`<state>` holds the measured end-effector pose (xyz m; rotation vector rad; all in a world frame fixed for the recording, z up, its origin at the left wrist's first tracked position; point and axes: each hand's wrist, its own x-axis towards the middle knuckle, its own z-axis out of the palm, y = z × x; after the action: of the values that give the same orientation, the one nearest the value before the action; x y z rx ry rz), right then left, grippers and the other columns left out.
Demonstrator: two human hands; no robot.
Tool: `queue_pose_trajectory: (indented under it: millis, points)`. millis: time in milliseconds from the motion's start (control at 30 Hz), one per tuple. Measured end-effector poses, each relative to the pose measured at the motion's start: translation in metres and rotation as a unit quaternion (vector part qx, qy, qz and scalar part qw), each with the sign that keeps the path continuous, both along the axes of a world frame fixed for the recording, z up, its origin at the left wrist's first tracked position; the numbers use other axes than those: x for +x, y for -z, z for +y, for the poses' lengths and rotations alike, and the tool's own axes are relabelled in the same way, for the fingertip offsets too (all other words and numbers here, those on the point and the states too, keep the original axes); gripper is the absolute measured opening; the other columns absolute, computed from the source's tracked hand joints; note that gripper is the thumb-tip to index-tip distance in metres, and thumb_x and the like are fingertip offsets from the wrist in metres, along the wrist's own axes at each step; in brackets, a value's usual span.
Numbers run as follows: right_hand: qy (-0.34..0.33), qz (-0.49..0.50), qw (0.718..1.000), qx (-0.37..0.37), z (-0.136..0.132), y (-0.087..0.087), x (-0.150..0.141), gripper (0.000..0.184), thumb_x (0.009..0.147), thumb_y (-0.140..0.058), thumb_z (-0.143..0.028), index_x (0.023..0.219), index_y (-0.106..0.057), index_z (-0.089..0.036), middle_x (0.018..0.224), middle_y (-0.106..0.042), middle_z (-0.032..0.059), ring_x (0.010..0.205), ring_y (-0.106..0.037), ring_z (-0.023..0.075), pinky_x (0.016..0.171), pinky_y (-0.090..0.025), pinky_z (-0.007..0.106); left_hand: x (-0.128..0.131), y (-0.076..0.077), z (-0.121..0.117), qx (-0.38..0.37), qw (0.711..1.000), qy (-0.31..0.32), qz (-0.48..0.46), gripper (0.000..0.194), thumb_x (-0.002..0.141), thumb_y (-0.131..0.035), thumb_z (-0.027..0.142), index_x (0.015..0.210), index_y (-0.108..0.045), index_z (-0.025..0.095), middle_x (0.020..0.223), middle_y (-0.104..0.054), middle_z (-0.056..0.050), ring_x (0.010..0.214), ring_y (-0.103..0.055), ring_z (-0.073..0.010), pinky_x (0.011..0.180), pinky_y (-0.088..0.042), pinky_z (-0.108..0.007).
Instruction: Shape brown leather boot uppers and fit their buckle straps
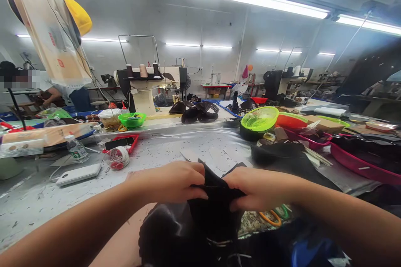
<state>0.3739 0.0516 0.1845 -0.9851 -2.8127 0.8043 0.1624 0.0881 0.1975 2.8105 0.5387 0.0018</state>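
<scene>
Both of my hands grip a piece of black material (216, 204), fabric or leather, in front of me at the table's near edge. My left hand (178, 181) pinches its upper left edge between thumb and fingers. On the other side, my right hand (253, 187) has its fingers closed on the upper right edge. Between the hands the material dips in a fold. A shiny black part (169, 229) hangs below on the left, and pale thread ends show near the bottom. What exactly the piece is cannot be made out.
Left on the table (156, 146) are a white power bank (79, 175), a water bottle (77, 149) and a red tray (133, 147) with a phone. Orange-handled scissors (271, 219) lie by my right forearm. Baskets (260, 119) stand at right; a sewing machine (147, 87) is beyond.
</scene>
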Motion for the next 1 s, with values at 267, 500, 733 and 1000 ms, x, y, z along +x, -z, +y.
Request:
queue_pose_trajectory:
  millis: [267,500,733,1000]
  points:
    - [0.087,0.096,0.991,-0.024,0.012,0.011,-0.005,0.012,0.068,-0.065,-0.025,0.071,-0.058,-0.015,0.060,-0.049,-0.0053,0.057,-0.044,0.0089,0.051,-0.035,0.018,0.001,0.006,0.005,0.004,1.000,-0.022,-0.007,0.020,0.086,-0.045,0.025,0.075,-0.059,0.017,0.089,-0.058,-0.001,0.078,-0.056,-0.0128,0.070,-0.040,-0.020]
    - [0.011,0.108,0.994,-0.030,0.011,0.004,-0.008,0.017,0.069,-0.055,-0.007,0.083,-0.058,-0.016,0.076,-0.055,-0.0025,0.069,-0.049,0.0105,0.063,-0.039,0.019,0.000,0.004,0.007,0.051,0.999,-0.010,0.008,0.027,0.087,-0.045,0.032,0.067,-0.056,0.017,0.075,-0.058,0.001,0.069,-0.054,-0.0117,0.065,-0.039,-0.019]
    - [0.061,0.035,0.997,0.023,0.016,0.004,-0.017,0.012,0.071,-0.064,-0.025,0.072,-0.059,-0.014,0.062,-0.052,-0.0032,0.056,-0.045,0.0100,0.052,-0.035,0.020,0.008,-0.004,0.001,0.153,0.986,-0.046,0.042,0.032,0.085,-0.046,0.040,0.069,-0.059,0.016,0.070,-0.061,-0.002,0.062,-0.055,-0.0152,0.054,-0.034,-0.024]
    - [0.023,0.014,0.999,0.031,0.019,0.000,-0.016,0.029,0.068,-0.066,-0.021,0.095,-0.057,-0.016,0.076,-0.058,0.0002,0.066,-0.050,0.0130,0.058,-0.037,0.021,-0.004,-0.005,0.006,0.071,0.997,-0.039,-0.014,0.014,0.083,-0.052,0.026,0.074,-0.060,0.018,0.072,-0.058,0.001,0.067,-0.053,-0.0123,0.060,-0.036,-0.021]
